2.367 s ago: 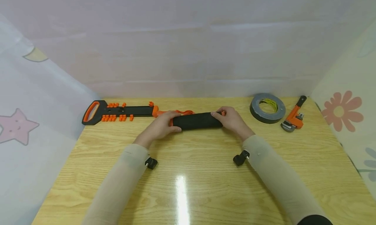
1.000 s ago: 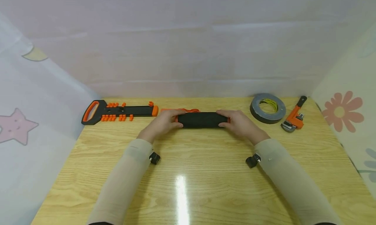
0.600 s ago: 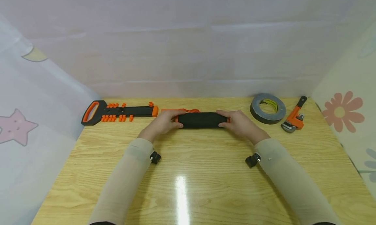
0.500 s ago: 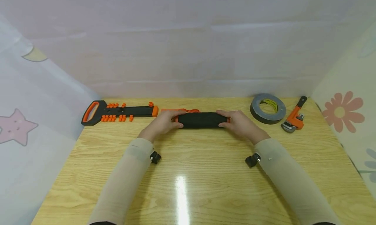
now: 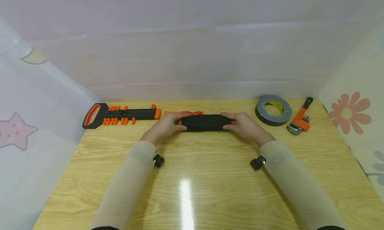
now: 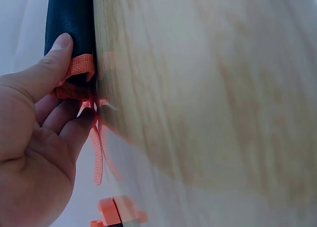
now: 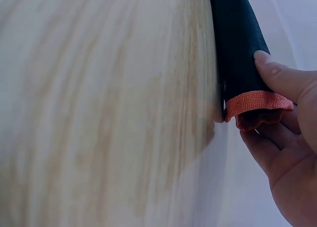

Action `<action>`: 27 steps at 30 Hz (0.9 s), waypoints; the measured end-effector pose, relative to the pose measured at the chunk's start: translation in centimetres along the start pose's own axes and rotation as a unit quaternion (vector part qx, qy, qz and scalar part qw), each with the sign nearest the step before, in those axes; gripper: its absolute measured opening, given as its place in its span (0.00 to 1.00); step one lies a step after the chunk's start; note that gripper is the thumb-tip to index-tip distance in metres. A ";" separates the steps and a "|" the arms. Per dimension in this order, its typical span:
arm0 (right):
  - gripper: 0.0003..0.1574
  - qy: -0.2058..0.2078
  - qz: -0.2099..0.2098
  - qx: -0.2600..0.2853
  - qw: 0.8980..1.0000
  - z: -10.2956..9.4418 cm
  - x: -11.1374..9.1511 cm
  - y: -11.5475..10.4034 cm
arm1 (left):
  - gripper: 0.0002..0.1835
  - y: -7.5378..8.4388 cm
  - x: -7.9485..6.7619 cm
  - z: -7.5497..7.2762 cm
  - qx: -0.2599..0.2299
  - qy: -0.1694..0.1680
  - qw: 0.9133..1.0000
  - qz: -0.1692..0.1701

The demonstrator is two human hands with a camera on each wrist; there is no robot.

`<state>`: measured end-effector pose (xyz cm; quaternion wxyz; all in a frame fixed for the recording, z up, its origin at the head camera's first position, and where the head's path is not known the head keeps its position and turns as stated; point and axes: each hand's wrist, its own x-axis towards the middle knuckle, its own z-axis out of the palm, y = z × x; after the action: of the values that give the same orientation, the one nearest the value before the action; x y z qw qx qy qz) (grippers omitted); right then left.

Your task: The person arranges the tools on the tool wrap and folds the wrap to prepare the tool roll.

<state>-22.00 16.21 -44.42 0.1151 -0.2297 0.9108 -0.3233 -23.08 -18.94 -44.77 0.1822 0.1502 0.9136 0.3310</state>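
Note:
A black fabric roll with orange trim at its ends lies crosswise near the back of the table. My left hand grips its left end, thumb on the near side and fingers behind. At the right end my right hand holds it the same way. The left wrist view shows the left thumb pressing the dark cloth beside an orange webbing loop. In the right wrist view, orange edging rims the roll's open end, close to the right fingers. An orange strap lies behind the roll.
To the left lies a black tool holder with orange clips and a loop handle. At the back right are a grey tape roll and an orange pipe wrench. Cloth walls border the wooden table on three sides.
Since the earliest frame, the roll has shifted slightly right and levelled out, and my right hand has moved right to its end. Over the last second both hands have stayed still.

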 end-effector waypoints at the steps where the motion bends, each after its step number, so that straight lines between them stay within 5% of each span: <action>1: 0.41 0.000 0.003 0.003 1.000 0.0 0.0 0.0 | 0.38 0.0 0.0 0.0 0.000 -0.001 1.000 0.003; 9: 0.42 -0.003 0.015 0.018 1.000 0.0 0.2 0.4 | 0.38 0.0 0.2 0.0 -0.007 -0.014 1.000 -0.014; 20: 0.42 0.001 0.006 0.017 1.000 0.1 -0.2 0.5 | 0.41 -0.1 0.3 0.1 0.046 -0.013 0.998 0.033; 27: 0.43 0.013 -0.005 -0.016 1.000 0.2 -0.8 -0.3 | 0.42 0.2 -0.7 0.0 0.031 0.009 0.999 0.028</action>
<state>-21.14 16.27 -44.32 0.0979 -0.2313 0.9161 -0.3125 -22.39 -19.08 -44.46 0.1600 0.1785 0.9204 0.3090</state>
